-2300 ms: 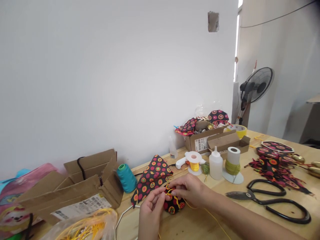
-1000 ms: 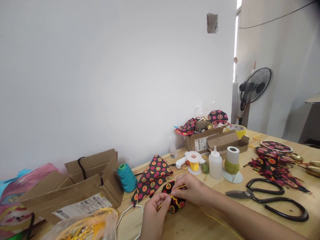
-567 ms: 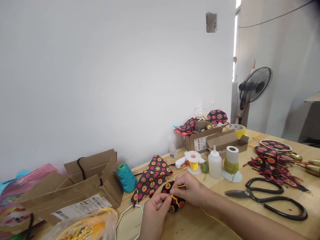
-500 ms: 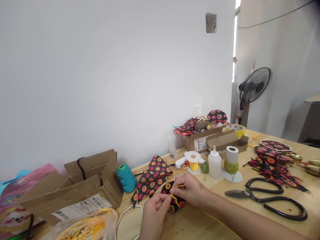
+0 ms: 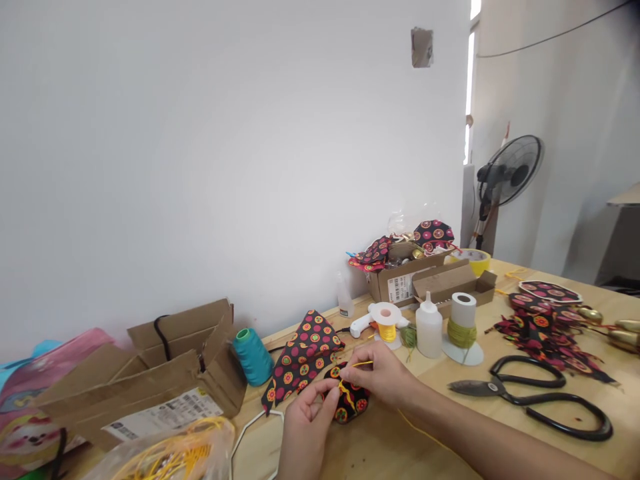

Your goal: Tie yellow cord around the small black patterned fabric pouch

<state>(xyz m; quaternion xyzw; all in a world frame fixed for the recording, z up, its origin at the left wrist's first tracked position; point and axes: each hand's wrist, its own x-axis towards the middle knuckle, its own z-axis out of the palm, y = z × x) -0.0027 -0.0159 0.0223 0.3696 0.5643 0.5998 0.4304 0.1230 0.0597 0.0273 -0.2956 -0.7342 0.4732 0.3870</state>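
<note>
Both hands meet over a small black patterned fabric piece (image 5: 354,403) with red and orange flower circles. My left hand (image 5: 313,413) pinches at the piece's left edge, thumb against forefinger, where yellow thread lies. From the upper right, my right hand (image 5: 380,373) pinches the yellow thread (image 5: 361,364) close to the left fingertips. A bit of the thread crosses the fabric face, and a long strand (image 5: 419,430) runs off below the right forearm. Just behind the hands lies a larger patterned cloth (image 5: 310,353), folded to a point.
Black-handled scissors (image 5: 530,393) lie right of my forearm. Behind stand a yellow thread spool (image 5: 386,313), a white squeeze bottle (image 5: 429,330) and a green thread spool (image 5: 463,327). Leftward are a teal thread cone (image 5: 253,357), an open cardboard box (image 5: 175,373) and a white hexagonal frame (image 5: 240,433).
Both hands have shifted slightly upward, still pinching close together over the fabric piece. The surrounding things have stayed in place.
</note>
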